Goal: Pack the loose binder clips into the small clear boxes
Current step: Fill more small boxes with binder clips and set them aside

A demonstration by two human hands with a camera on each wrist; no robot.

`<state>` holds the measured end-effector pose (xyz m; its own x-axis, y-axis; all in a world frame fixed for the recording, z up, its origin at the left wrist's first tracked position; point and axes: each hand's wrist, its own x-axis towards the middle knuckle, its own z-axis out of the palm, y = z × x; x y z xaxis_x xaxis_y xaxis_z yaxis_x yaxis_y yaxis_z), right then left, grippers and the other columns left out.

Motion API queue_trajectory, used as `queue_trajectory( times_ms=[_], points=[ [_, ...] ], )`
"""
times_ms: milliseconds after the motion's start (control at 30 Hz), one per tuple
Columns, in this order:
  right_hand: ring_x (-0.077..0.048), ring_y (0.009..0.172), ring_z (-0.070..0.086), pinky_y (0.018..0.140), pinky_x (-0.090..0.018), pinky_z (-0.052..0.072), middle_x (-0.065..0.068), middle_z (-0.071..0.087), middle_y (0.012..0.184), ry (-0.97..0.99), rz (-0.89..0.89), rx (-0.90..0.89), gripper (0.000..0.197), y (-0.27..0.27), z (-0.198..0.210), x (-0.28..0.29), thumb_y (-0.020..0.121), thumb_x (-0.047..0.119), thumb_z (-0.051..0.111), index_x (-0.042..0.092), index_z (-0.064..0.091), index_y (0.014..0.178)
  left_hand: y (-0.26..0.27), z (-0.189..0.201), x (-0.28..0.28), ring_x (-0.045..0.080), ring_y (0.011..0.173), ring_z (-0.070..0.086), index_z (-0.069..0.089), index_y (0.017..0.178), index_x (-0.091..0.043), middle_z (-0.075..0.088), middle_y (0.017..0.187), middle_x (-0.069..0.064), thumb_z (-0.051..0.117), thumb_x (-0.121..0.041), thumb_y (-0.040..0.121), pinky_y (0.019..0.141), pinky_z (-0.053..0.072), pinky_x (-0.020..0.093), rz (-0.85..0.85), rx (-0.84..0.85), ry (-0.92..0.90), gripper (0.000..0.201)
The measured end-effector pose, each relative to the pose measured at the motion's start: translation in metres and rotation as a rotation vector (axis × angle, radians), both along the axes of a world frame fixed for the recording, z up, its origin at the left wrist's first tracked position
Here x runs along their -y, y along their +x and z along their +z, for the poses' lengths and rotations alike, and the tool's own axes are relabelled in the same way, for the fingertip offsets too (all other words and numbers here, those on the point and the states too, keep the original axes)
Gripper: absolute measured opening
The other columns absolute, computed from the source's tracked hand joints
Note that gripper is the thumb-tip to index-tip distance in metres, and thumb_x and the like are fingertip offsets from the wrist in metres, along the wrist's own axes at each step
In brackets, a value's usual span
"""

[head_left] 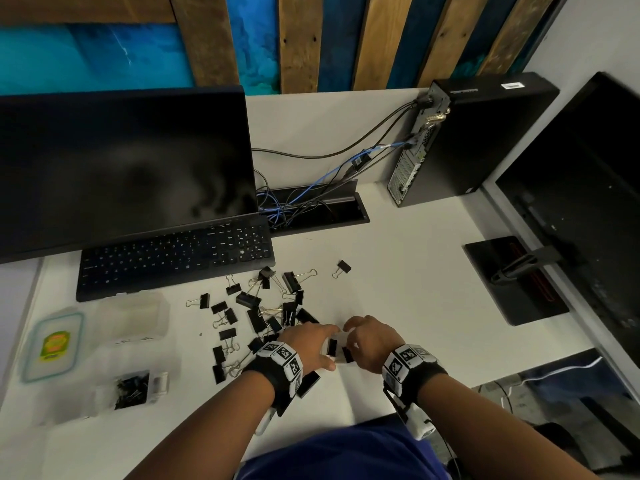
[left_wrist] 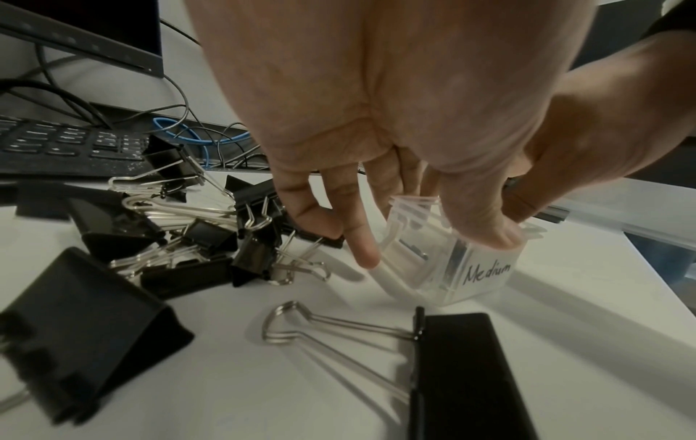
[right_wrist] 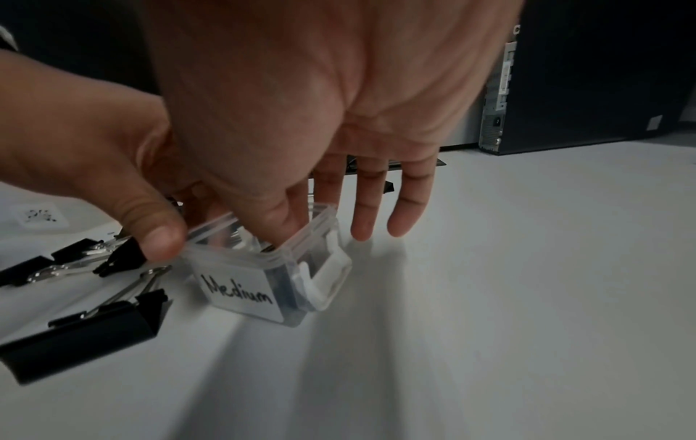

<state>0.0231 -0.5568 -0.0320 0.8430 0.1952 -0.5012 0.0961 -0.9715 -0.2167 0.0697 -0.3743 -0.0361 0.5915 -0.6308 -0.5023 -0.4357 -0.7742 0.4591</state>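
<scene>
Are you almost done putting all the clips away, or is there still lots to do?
Still lots. Done: one small clear box on the left already holds dark clips. In hand: the left hand and the right hand both hold the box labelled "Medium", open, with some clips inside. Left: a big scatter of loose binder clips on the desk.

Roughly two dozen loose binder clips (head_left: 254, 317), two monitors (head_left: 121, 168), one keyboard (head_left: 173, 258), one computer tower (head_left: 478, 140)
</scene>
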Motion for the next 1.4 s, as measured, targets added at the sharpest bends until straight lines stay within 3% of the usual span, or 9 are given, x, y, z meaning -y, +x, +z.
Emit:
queue_trajectory(
  times_ms=[133,233,400,500,700,933,1033,1233,1400],
  points=[
    [-0.021,0.098,0.062,0.081,-0.036,0.053,0.007,0.053,0.125,0.223,-0.119,0.029,0.029,-0.004,-0.004,0.003,0.083,0.028,0.056,0.021,0.062,0.11,0.0,-0.001,0.0,0.02,0.111,0.06,0.042,0.138,-0.035,0.061,0.127,-0.004,0.071,-0.049,0.078,0.091,0.049,0.035,0.003,0.012,-0.014,0.068],
    [-0.015,0.089,0.056,0.077,-0.029,0.045,0.009,0.053,0.118,0.301,-0.21,0.026,0.035,-0.009,-0.005,0.004,0.084,0.028,0.058,0.024,0.051,0.118,-0.001,-0.002,-0.002,0.018,0.107,0.062,0.043,0.135,-0.037,0.063,0.122,-0.006,0.071,-0.05,0.077,0.09,0.049,0.034,0.002,0.007,-0.032,0.066],
    [-0.011,0.088,0.055,0.084,-0.028,0.047,0.007,0.062,0.117,0.302,-0.311,0.041,0.029,0.001,-0.009,0.014,0.09,0.027,0.052,0.024,0.052,0.12,0.004,0.0,-0.012,0.02,0.123,0.053,0.036,0.143,-0.032,0.051,0.14,-0.007,0.066,-0.051,0.083,0.1,0.045,0.037,0.016,0.021,-0.012,0.07],
    [-0.017,0.097,0.061,0.087,-0.028,0.049,0.004,0.063,0.12,0.228,-0.28,0.047,0.031,0.018,-0.006,0.023,0.091,0.024,0.053,0.021,0.055,0.121,0.009,0.0,-0.019,0.019,0.127,0.049,0.029,0.146,-0.032,0.044,0.146,-0.007,0.064,-0.051,0.085,0.102,0.043,0.037,0.051,0.02,0.008,0.073],
    [-0.024,0.12,0.055,0.1,-0.036,0.046,-0.004,0.055,0.133,0.019,-0.084,0.009,0.039,0.082,0.008,0.033,0.092,0.023,0.055,0.02,0.05,0.13,0.008,0.0,-0.019,0.019,0.11,0.06,0.034,0.136,-0.033,0.055,0.133,-0.008,0.07,-0.045,0.083,0.09,0.048,0.036,0.187,0.004,0.001,0.065],
    [-0.03,0.128,0.047,0.105,-0.039,0.044,0.0,0.033,0.149,0.047,-0.095,-0.014,0.064,0.152,0.0,0.036,0.084,0.013,0.058,0.03,0.04,0.143,0.007,-0.002,-0.014,0.018,0.107,0.06,0.039,0.132,-0.036,0.06,0.126,-0.008,0.075,-0.045,0.078,0.089,0.049,0.035,0.294,-0.022,0.029,0.066],
    [-0.031,0.129,0.042,0.105,-0.039,0.044,0.003,0.023,0.156,-0.019,0.015,-0.048,0.071,0.153,-0.016,0.037,0.082,0.0,0.056,0.032,0.041,0.144,0.009,0.001,-0.012,0.019,0.108,0.06,0.039,0.133,-0.034,0.06,0.126,-0.009,0.075,-0.043,0.078,0.09,0.049,0.035,0.3,-0.045,0.042,0.066],
    [-0.029,0.095,0.059,0.084,-0.036,0.052,-0.011,0.046,0.121,-0.072,0.098,-0.009,0.035,0.138,-0.029,0.037,0.083,-0.004,0.056,0.01,0.056,0.114,0.009,0.003,-0.014,0.016,0.107,0.06,0.039,0.13,-0.034,0.058,0.127,-0.014,0.075,-0.044,0.077,0.087,0.047,0.032,0.31,-0.07,0.026,0.065],
    [-0.024,0.1,0.058,0.08,-0.031,0.05,-0.003,0.057,0.109,0.036,-0.105,-0.019,0.032,0.11,-0.02,0.041,0.079,0.024,0.067,0.015,0.059,0.109,0.01,0.003,-0.016,0.017,0.108,0.059,0.038,0.13,-0.034,0.058,0.127,-0.01,0.074,-0.046,0.077,0.088,0.047,0.033,0.278,-0.066,0.022,0.065]
  ],
)
